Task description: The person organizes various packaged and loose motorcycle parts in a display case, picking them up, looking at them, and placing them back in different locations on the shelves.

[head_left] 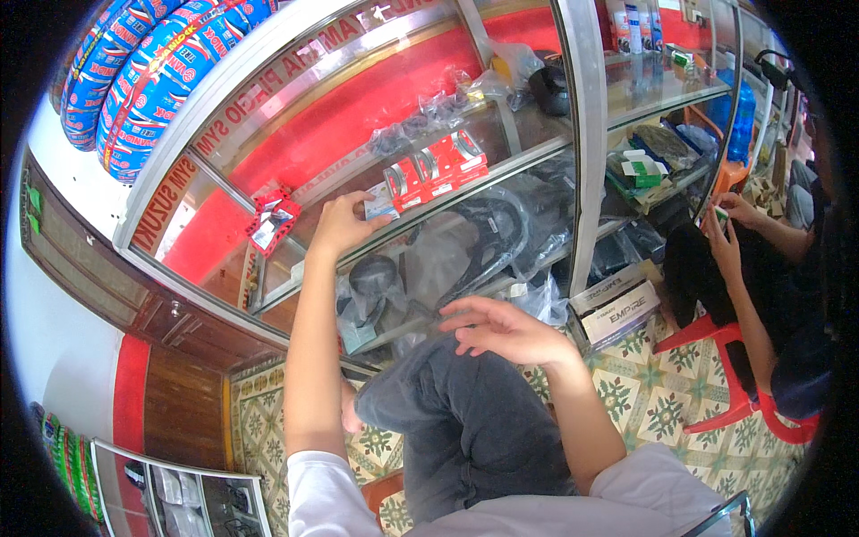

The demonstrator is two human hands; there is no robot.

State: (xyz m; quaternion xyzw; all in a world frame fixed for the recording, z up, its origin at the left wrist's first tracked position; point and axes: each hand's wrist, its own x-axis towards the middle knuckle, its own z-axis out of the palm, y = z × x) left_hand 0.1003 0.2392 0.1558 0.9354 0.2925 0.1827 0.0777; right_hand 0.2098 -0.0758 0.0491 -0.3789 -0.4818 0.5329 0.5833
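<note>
Bright daylight, pretty even. Glare on the glass cabinet (376, 107), heavy fisheye bending plus black corners, slight blur.

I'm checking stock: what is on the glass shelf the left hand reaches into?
The left hand touches a small box on the glass shelf. Beside it stand red-and-silver packets, with bagged dark parts behind. The bags' contents are unclear.

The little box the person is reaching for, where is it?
In the head view, the small box sits on the glass cabinet's middle shelf, at the left hand's fingertips, just left of the red-and-silver packets.
</note>
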